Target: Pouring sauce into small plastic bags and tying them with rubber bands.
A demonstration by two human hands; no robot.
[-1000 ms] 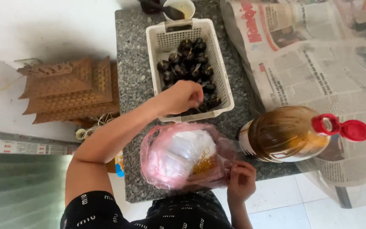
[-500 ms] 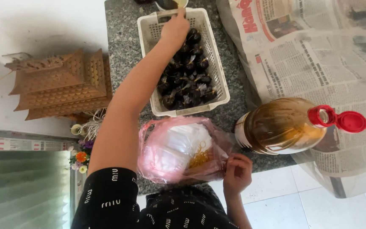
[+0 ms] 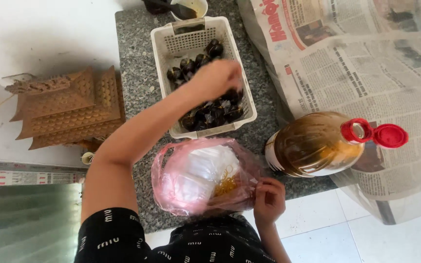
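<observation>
A white plastic basket (image 3: pixel 162 58) on the speckled stone counter (image 3: pixel 135 53) holds several dark, shiny shellfish (image 3: pixel 215 114). My left hand (image 3: pixel 215 78) hovers over the middle of the basket, blurred, its fingers bunched; whether it holds anything is unclear. Just below the basket lies a pink plastic bag (image 3: pixel 181 180) with white and yellowish contents. My right hand (image 3: pixel 269 199) pinches the bag's right edge and keeps its mouth spread.
A large bottle of brown liquid (image 3: pixel 313 143) with a flipped-open red cap (image 3: pixel 391 135) stands right of the bag. Newspaper (image 3: pixel 356 63) covers the right side. A carved wooden roof-shaped model (image 3: pixel 69 109) sits at the left. A cup (image 3: pixel 198 7) stands behind the basket.
My left hand reached to the basket's far end, then drew back to its middle. The right hand has kept its hold on the bag.
</observation>
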